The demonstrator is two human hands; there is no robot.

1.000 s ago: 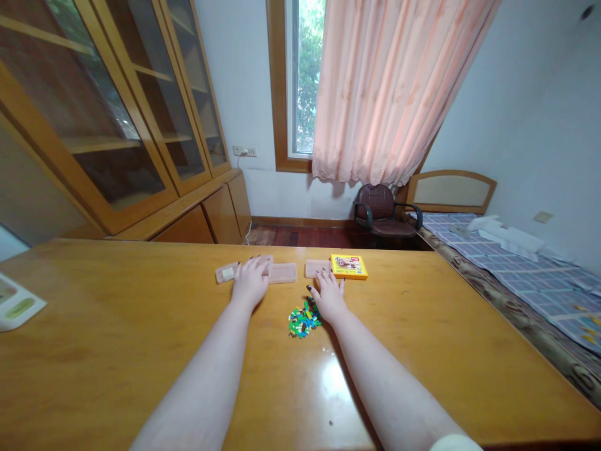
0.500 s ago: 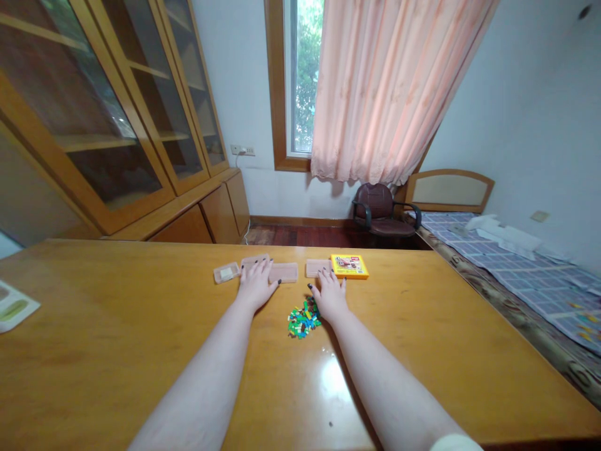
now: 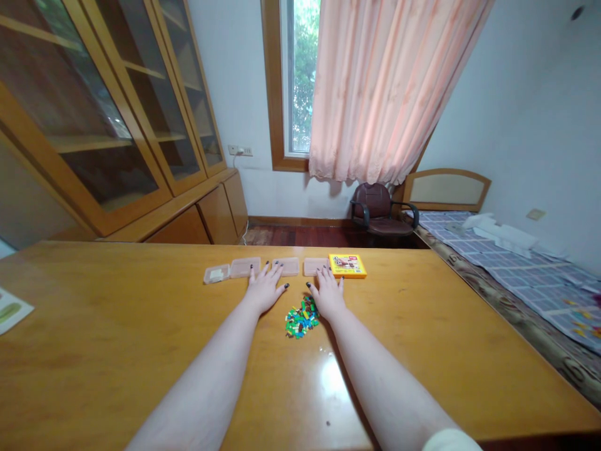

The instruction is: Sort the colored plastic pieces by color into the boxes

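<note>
My left hand [image 3: 265, 291] lies with fingers spread, its fingertips at the near edge of a clear plastic tray [image 3: 290, 267]. Left of that hand are a second clear tray [image 3: 244, 268] and a smaller clear container [image 3: 216, 274] with something white in it. My right hand [image 3: 329, 295] is also spread, fingertips on another clear tray [image 3: 312, 265]. Touching that tray's right side is a flat yellow box [image 3: 353, 273] with a printed picture. A heap of small coloured building bricks [image 3: 299, 321] sits beside my right thumb and wrist. Neither hand grasps anything.
The wooden table [image 3: 141, 338] spans the view. A white sheet with a green picture [image 3: 12, 310] is at its left edge. Beyond stand a glass-door cabinet [image 3: 188, 197], a brown armchair [image 3: 382, 213] and a bed [image 3: 507, 269] on the right.
My left hand has moved right, from the left trays to the middle one. The small container and second tray have shifted left, and the trays now stand more in a row. My right hand stays put.
</note>
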